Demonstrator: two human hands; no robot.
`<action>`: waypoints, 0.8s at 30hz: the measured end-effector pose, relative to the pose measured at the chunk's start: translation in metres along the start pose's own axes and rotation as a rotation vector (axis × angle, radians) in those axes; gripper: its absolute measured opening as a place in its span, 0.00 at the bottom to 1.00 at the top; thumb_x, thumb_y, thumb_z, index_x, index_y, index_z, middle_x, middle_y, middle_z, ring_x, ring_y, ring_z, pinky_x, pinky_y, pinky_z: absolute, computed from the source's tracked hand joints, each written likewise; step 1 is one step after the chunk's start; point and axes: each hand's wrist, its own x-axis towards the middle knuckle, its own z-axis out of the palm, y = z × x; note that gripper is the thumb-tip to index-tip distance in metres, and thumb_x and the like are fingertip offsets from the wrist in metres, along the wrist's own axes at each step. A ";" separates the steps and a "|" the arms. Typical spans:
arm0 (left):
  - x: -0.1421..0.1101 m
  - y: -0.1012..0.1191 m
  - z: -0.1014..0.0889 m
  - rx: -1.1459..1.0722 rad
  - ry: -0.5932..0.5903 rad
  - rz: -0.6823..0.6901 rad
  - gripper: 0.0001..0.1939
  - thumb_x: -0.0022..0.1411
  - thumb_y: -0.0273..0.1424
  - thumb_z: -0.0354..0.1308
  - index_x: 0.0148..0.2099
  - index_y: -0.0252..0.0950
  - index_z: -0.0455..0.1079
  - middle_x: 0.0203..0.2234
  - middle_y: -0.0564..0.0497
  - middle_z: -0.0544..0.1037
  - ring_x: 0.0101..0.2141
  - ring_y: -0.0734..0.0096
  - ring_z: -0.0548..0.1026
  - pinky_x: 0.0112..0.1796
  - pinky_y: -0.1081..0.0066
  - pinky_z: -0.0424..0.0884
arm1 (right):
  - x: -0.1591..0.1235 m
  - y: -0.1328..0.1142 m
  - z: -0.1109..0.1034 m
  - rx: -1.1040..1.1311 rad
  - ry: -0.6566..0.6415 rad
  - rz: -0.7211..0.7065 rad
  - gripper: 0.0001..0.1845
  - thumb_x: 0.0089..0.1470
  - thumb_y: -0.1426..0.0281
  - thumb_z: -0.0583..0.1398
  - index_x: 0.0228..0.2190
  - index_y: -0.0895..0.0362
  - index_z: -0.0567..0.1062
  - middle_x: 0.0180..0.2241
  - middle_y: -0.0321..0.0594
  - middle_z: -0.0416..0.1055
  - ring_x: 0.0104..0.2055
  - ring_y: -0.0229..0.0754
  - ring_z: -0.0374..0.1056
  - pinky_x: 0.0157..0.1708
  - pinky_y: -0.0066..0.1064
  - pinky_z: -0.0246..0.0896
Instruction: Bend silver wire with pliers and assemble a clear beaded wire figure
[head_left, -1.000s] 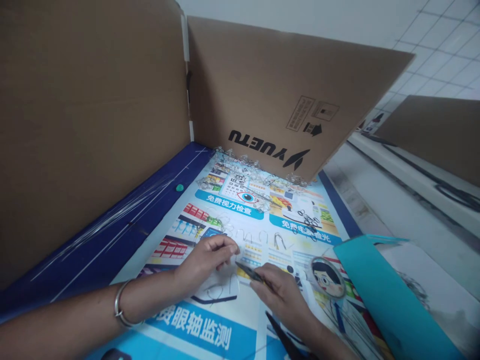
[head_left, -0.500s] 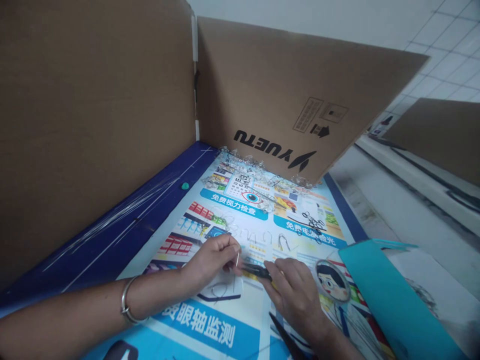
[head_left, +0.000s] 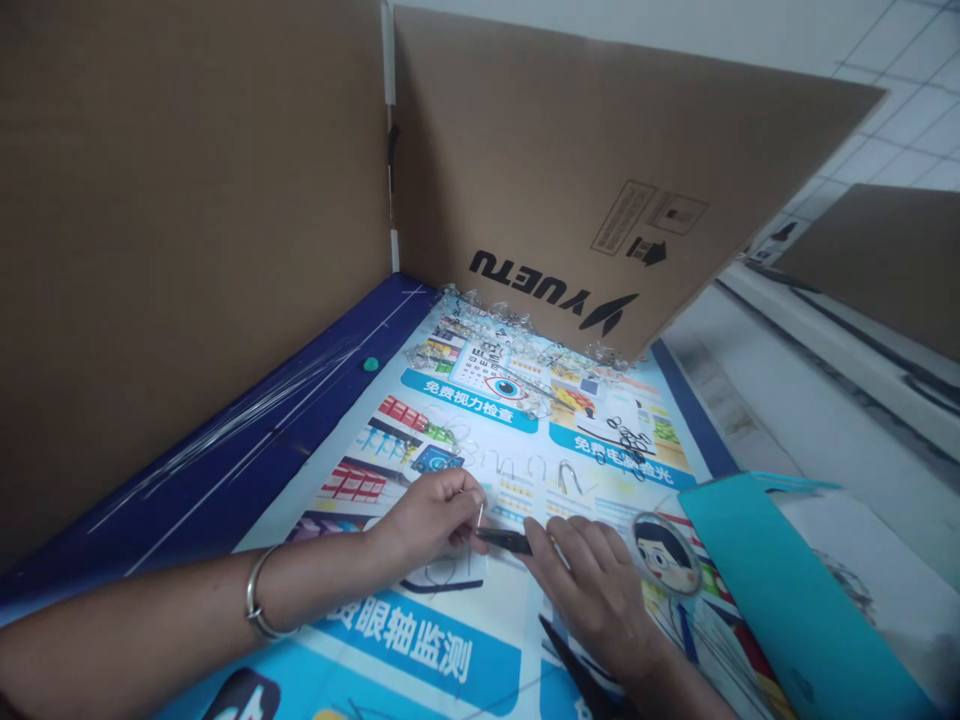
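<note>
My left hand (head_left: pixel 439 515) is pinched closed on a short, thin metal wire (head_left: pixel 480 515), which stands up from its fingertips. My right hand (head_left: pixel 589 585) is wrapped around a pair of pliers (head_left: pixel 504 541), the handles mostly hidden in the palm. The dark jaws reach left to the lower part of the wire, right at my left fingertips. Just beyond the hands, several U-shaped bent wires (head_left: pixel 568 476) lie on the printed poster (head_left: pixel 420 640). A dark pointed tool (head_left: pixel 570 660) lies below my right hand, partly covered by the forearm.
Cardboard panels (head_left: pixel 525 150) stand at the left and back. Loose wire bits (head_left: pixel 517 325) are heaped along the back one, with black rings (head_left: pixel 630 435) nearer. A teal box (head_left: pixel 795 590) sits at the right. A small green object (head_left: pixel 370 365) lies on the blue border.
The pliers' jaws have shifted slightly left, and their tip now meets the wire by my left fingertips. My left hand keeps its pinch. The view has tilted a little.
</note>
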 end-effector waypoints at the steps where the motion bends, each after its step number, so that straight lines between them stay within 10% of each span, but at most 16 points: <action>1: 0.000 0.000 0.000 -0.004 -0.002 -0.004 0.12 0.56 0.38 0.54 0.28 0.34 0.61 0.18 0.56 0.71 0.20 0.74 0.72 0.24 0.75 0.60 | 0.000 0.000 0.000 0.002 0.001 0.001 0.14 0.54 0.73 0.57 0.44 0.57 0.70 0.37 0.45 0.70 0.40 0.47 0.64 0.40 0.40 0.55; 24: 0.000 -0.004 0.001 -0.013 0.010 -0.053 0.13 0.56 0.40 0.54 0.28 0.35 0.62 0.20 0.56 0.70 0.21 0.74 0.74 0.23 0.76 0.60 | 0.003 -0.001 -0.004 0.015 -0.002 -0.004 0.14 0.54 0.74 0.56 0.44 0.58 0.70 0.35 0.44 0.70 0.39 0.47 0.65 0.39 0.40 0.55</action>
